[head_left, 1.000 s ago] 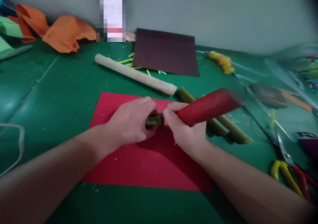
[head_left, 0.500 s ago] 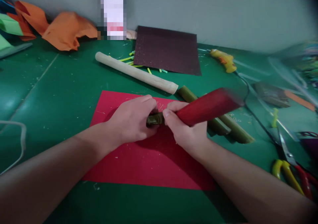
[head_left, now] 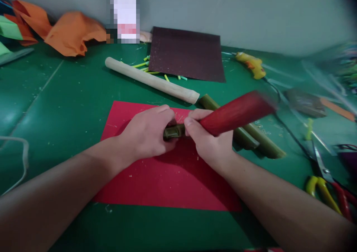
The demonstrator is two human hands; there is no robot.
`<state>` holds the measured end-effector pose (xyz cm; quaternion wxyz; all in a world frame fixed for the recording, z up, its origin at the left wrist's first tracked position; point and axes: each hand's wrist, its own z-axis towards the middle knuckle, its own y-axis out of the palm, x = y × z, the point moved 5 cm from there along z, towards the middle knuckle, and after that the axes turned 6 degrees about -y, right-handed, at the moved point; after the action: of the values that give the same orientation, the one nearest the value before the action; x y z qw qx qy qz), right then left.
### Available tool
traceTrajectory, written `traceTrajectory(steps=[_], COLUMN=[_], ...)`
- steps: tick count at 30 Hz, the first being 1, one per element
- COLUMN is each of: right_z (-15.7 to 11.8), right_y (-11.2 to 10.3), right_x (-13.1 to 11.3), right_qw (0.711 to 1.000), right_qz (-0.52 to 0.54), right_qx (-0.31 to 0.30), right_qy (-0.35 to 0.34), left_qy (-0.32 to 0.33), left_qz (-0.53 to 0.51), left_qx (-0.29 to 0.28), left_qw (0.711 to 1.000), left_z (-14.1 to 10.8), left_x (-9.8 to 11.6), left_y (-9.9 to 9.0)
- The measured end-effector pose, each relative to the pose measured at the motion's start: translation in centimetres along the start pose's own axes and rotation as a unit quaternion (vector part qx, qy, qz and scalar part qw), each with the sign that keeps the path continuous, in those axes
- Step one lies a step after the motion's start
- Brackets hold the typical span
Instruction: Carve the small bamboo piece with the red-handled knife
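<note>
Above a red paper sheet point(head_left: 156, 181), my left hand point(head_left: 147, 133) is closed around a short dark-green bamboo piece point(head_left: 173, 132). Most of that piece is hidden by the fingers. My right hand point(head_left: 212, 144) grips a tool with a thick red handle point(head_left: 237, 112), which slants up to the right. The tool's working end is hidden at the fingers, against or close to the bamboo, so its kind does not show. Beyond the right wrist lie green bamboo pieces point(head_left: 263, 140). Small pale shavings dot the red sheet.
A pale peeled stick point(head_left: 150, 80) lies behind the red sheet. Further back is a dark brown sheet point(head_left: 186, 54) over yellow-green sticks. Right: a yellow glue gun point(head_left: 251, 65) with its cord, and scissors point(head_left: 323, 170). Left: crumpled orange paper point(head_left: 75, 34) and a white cable point(head_left: 26, 151).
The red handle has shifted slightly up and right with my right hand, and a little more of the bamboo shows between the hands. The whole view has moved slightly.
</note>
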<state>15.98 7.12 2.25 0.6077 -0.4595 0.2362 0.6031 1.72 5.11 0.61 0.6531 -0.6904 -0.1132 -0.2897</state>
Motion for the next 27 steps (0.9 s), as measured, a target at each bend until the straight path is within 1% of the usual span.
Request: traceTrajectory(steps=[5,9,11,16,20,24,27], right_z=[0.07,0.01,-0.08,-0.22,-0.35,-0.34,-0.09], right_y=[-0.33,0.08,0.16,0.14,0.17,-0.09,-0.27], right_x=[0.12,-0.05,-0.12,0.07,0.19,0.21,0.18], right_qw=[0.999,1.0,1.0,1.0,1.0,0.999,0.998], right_qz=[0.002,0.009,0.013,0.014,-0.001,-0.004,-0.003], right_qx=[0.026,-0.006,-0.009,0.008,0.018,0.05,0.062], right_qy=[0.028,0.024,0.013,-0.001,0.007,0.015,0.019], left_qy=[-0.007,-0.003,-0.001,0.002,0.004,0.003,0.001], left_qz=[-0.011,0.004,0.01,0.011,0.015,0.022,0.031], left_qx=[0.002,0.005,0.002,0.001,0.006,0.003,0.002], left_qw=[1.0,1.0,1.0,1.0,1.0,1.0,1.0], left_z=[0.0,0.0,0.02,-0.01,-0.09,-0.05,0.03], left_x=[-0.02,0.0,-0.01,-0.05,-0.01,0.09,0.18], left_y=[0.01,0.03,0.04,-0.08,-0.19,-0.21,-0.22])
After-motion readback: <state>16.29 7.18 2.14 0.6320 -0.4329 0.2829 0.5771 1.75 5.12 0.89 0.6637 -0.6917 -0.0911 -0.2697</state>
